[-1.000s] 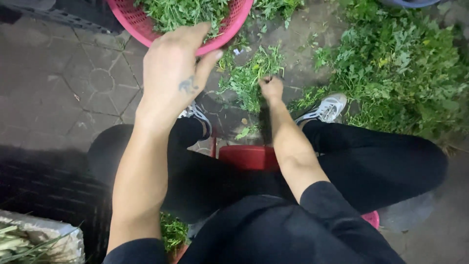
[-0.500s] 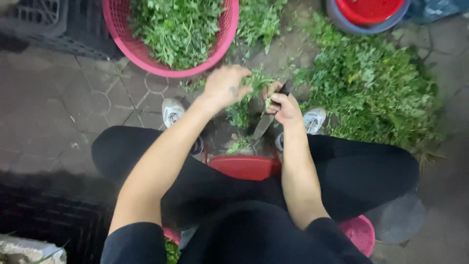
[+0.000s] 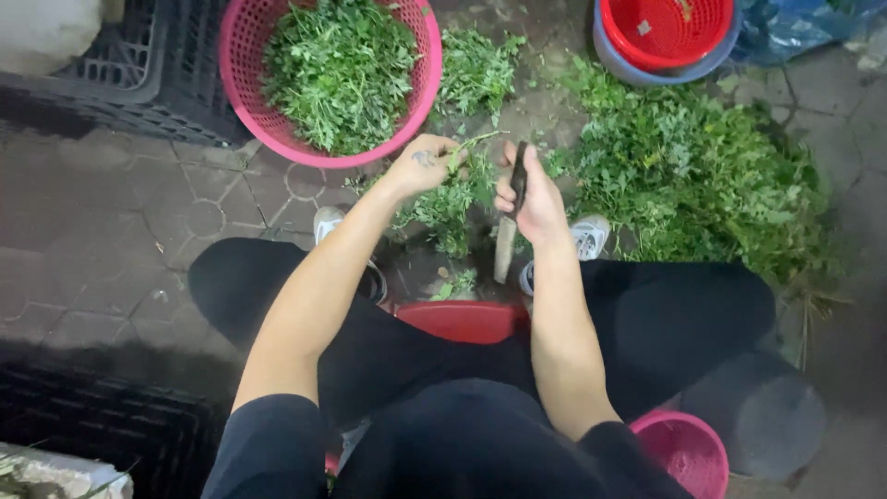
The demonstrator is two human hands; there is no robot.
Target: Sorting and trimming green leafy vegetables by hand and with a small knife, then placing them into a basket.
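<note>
Here, leafy green sprig (image 3: 459, 176) in left hand (image 3: 420, 164), knife (image 3: 508, 238) in right hand (image 3: 528, 196)

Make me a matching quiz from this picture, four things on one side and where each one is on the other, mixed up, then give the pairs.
1. knife
2. pink basket
3. red basket
4. bunch of greens

A. nested in a blue-grey tub, top right
B. in the right hand, blade down
C. gripped by the left hand
D. top left, full of greens

Pairs: 1-B, 2-D, 3-A, 4-C
</note>
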